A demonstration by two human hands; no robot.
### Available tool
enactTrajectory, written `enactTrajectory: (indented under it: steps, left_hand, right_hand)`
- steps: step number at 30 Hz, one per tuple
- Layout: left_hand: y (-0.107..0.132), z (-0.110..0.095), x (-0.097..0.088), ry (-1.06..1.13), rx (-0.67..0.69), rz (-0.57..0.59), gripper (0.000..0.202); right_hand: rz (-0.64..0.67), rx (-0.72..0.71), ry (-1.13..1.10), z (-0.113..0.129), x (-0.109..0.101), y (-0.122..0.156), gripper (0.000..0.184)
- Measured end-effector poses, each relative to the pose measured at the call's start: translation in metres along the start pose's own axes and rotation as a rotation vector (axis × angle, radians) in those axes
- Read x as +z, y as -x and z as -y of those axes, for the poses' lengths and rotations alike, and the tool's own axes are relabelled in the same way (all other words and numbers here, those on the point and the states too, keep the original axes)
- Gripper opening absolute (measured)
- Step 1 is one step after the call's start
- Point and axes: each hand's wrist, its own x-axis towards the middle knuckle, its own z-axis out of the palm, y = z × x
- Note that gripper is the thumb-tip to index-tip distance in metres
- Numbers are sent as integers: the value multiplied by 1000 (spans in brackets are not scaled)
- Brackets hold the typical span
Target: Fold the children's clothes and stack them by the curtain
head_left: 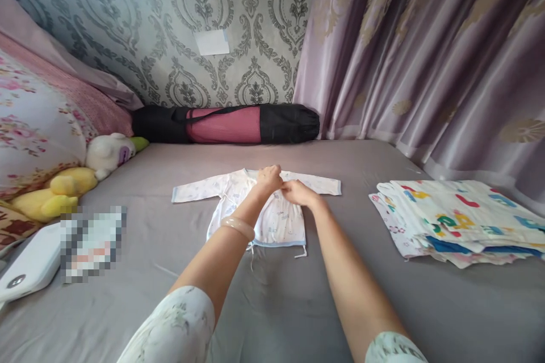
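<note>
A small white baby shirt (259, 229) with a faint blue print and light blue trim lies flat on the bed, both sleeves spread sideways. Thin tie strings hang below its bottom hem. Over the upper chest, my left hand (269, 179) is closed, its fingers bent down and pinching the shirt front near the neckline. Close beside it on the right, my right hand (297, 191) is closed too, fingertips pinched together at the cloth. The exact bit of fabric or tie between the fingers is hidden. A pale bangle (237, 227) circles my left wrist.
Folded printed cloths (464, 210) are stacked on the right of the grey sheet (272, 317). A black and red rolled bag (225, 125) lies along the wall. Plush toys (110, 153), a floral pillow (38, 108), a white device (32, 266) and a blurred packet (93, 244) are at left.
</note>
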Motion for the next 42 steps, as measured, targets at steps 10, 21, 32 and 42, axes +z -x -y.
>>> enactTrajectory:
  steps: [10,21,32,42]
  left_hand:
    - [3,11,58,27,206,-55,50]
    - [10,9,54,35,213,-27,59]
    - [4,17,49,150,237,78,71]
    - [-1,17,46,139,284,151,83]
  right_hand:
    - [-525,772,180,-77,-27,30,41]
    - [-548,938,53,-95,-31,27,34]
    - [-871,606,-869,-95,-44,20,11]
    - [-844,562,-1302,-50,-62,18,15]
